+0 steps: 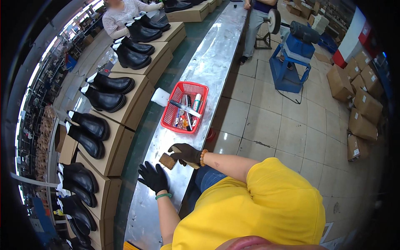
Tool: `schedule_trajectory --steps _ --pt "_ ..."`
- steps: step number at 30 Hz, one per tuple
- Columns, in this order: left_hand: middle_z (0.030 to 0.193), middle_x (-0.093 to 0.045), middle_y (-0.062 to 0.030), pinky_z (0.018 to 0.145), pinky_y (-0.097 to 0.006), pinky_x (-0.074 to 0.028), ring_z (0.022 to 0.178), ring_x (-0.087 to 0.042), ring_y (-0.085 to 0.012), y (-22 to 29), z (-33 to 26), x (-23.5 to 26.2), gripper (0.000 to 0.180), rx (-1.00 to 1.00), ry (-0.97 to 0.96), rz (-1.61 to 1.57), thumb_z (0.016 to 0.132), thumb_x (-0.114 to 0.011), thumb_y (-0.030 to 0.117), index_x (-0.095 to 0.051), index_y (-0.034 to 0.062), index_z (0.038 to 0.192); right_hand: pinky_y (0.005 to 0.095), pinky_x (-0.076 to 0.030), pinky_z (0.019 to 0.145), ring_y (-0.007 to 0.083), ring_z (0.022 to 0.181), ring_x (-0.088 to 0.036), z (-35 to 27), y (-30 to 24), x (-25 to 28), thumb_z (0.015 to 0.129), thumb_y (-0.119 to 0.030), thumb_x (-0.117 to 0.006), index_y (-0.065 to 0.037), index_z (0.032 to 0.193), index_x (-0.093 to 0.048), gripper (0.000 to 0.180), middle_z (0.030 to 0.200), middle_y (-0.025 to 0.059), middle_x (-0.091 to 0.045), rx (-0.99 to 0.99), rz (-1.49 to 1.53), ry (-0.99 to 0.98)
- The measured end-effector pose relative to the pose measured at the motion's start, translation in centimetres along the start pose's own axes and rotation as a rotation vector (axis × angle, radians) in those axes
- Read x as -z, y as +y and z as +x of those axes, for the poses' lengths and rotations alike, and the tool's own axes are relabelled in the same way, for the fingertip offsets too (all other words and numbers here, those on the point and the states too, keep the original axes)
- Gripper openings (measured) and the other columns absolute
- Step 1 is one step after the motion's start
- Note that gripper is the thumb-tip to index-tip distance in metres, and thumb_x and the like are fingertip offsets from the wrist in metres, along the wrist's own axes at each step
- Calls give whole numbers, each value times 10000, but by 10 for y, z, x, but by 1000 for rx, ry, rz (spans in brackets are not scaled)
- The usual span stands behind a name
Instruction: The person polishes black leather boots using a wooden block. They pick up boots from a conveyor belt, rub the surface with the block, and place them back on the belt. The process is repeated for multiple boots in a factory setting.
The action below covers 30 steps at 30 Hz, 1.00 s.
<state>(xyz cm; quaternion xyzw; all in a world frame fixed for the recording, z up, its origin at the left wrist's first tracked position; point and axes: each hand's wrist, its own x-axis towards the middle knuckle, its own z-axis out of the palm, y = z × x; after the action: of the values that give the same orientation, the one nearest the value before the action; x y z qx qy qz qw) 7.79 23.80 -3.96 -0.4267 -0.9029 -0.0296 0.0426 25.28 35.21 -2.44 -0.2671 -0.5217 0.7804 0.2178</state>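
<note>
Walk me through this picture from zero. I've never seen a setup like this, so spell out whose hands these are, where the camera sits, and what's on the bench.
No robot is working here: these are a person's own gloved hands. The single picture comes from a wide fisheye camera on that person's head, looking down, so straight edges bend near the rim.

The left hand, in a black glove, lies spread on the metal bench, holding nothing. The right hand, in a brown glove, curls around a tan object; I can't tell exactly what it is. A brown block lies by its fingers.

Farther up the bench is a red basket of small items, with a white pad beside it.
</note>
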Motion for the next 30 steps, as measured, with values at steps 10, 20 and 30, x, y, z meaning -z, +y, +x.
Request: schedule_trajectory --steps 10,20,30 --pt "1453 -331 -163 1068 -596 -152 1352 -271 -372 -6 -4 -5 573 -32 90 -23 903 -435 468 -431 113 1352 303 -486 558 127 611 -569 -59 -2 36 868 -281 -559 -77 958 -630 234 816 32 -642 -99 -289 -311" --pt "1441 -357 -146 1058 -596 -177 1337 -304 -357 -11 -4 -10 582 -34 140 -30 882 -468 477 -444 122 1343 327 -444 450 174 567 -536 -60 -103 210 826 -306 -593 -111 1107 -522 349 735 100 -588 -621 -678 237" --pt "1451 -342 -145 1079 -584 -125 1356 -272 -345 -15 -5 -9 581 -19 121 -81 872 -484 470 -447 136 1346 253 -378 424 124 556 -530 -38 -261 155 823 -210 -641 -121 1467 -158 810 712 91 -603 138 -519 641"
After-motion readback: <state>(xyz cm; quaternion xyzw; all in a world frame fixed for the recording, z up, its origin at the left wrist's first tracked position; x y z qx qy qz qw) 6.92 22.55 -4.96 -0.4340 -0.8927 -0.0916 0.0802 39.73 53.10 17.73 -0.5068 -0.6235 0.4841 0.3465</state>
